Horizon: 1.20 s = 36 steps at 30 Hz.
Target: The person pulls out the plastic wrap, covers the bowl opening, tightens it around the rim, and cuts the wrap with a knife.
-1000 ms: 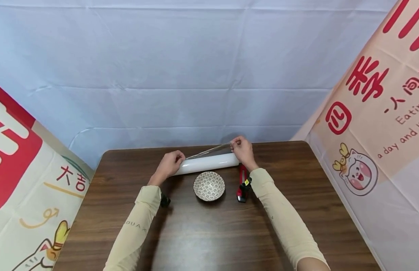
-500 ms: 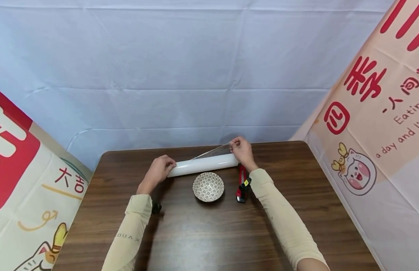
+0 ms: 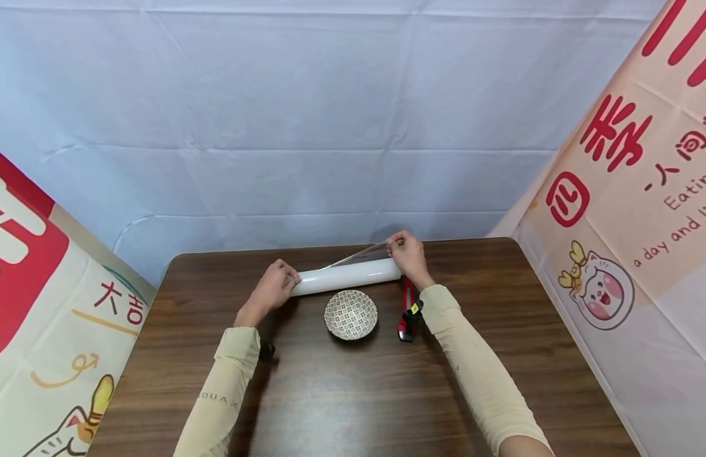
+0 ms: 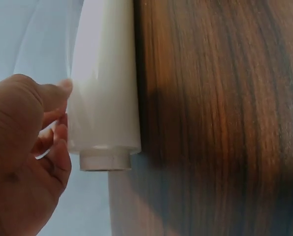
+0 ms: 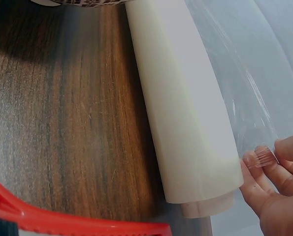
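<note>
Pulled unevenly, the clear film (image 5: 248, 76) pinched by the right hand (image 3: 408, 254) could tear, the left hand (image 3: 273, 285), its grip unclear, touching the roll (image 3: 349, 275).

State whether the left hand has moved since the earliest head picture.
Yes. Judged against the table, the left hand has shifted slightly left and nearer the person, away from the table's back edge.

Brown wooden table (image 3: 341, 406), pale creased backdrop (image 3: 307, 127)
</note>
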Each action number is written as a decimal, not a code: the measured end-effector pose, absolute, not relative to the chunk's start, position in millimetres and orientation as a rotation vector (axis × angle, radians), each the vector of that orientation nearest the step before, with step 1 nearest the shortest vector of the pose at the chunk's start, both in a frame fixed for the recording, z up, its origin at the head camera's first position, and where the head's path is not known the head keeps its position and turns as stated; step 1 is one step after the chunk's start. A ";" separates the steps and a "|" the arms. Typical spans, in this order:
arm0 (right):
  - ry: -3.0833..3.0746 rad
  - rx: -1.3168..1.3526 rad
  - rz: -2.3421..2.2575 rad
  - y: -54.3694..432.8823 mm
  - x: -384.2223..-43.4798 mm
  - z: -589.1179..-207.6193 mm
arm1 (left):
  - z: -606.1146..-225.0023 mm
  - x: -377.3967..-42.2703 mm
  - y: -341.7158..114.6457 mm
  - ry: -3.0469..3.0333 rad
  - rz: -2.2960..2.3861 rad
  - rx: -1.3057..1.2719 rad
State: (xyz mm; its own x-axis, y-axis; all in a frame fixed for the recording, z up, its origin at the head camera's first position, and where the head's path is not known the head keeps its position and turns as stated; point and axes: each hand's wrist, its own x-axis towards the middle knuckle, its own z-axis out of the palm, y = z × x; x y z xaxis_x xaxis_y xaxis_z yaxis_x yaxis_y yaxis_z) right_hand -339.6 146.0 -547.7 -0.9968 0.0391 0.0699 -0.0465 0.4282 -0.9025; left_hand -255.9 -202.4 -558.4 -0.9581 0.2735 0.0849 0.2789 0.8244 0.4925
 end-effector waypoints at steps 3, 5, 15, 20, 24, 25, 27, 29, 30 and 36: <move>-2.589 0.009 1.635 146.7 -339.8 -547.9 | -561.2 -257.2 -201.3 -2.974 -0.732 -0.493; -2.593 0.011 1.639 147.1 -339.9 -547.6 | -562.5 -258.2 -200.2 -2.959 -0.736 -0.468; -2.592 -0.004 1.646 147.5 -341.9 -548.1 | -556.9 -258.2 -207.9 -2.901 -1.025 -0.278; -2.600 -0.008 1.636 147.3 -342.0 -548.8 | -553.1 -251.9 -229.6 -2.996 -1.009 -0.329; -2.598 -0.011 1.669 148.4 -340.5 -548.2 | -554.3 -251.1 -240.4 -2.975 -1.047 -0.306; -2.593 -0.011 1.685 148.7 -340.1 -547.9 | -554.7 -251.1 -241.5 -2.963 -1.051 -0.300; -2.582 -0.004 1.708 149.6 -339.6 -546.9 | -553.6 -251.7 -241.9 -2.943 -1.080 -0.279; -2.583 0.015 1.702 150.7 -339.8 -546.7 | -551.7 -253.2 -241.0 -2.927 -1.105 -0.270; -2.587 0.026 1.690 151.3 -340.0 -546.6 | -550.3 -254.3 -240.3 -2.924 -1.123 -0.262; -2.689 0.109 1.444 157.4 -342.3 -546.3 | -542.0 -264.8 -238.4 -2.926 -1.259 -0.187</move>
State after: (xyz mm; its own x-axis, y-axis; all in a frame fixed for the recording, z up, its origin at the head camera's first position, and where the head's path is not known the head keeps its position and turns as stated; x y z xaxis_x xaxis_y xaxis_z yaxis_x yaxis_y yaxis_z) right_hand -342.3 157.4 -546.3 -0.9936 -0.0215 0.1108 -0.1042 0.5512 -0.8278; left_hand -264.8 -238.4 -542.0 -0.9920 0.1266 0.0014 0.0881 0.6821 0.7259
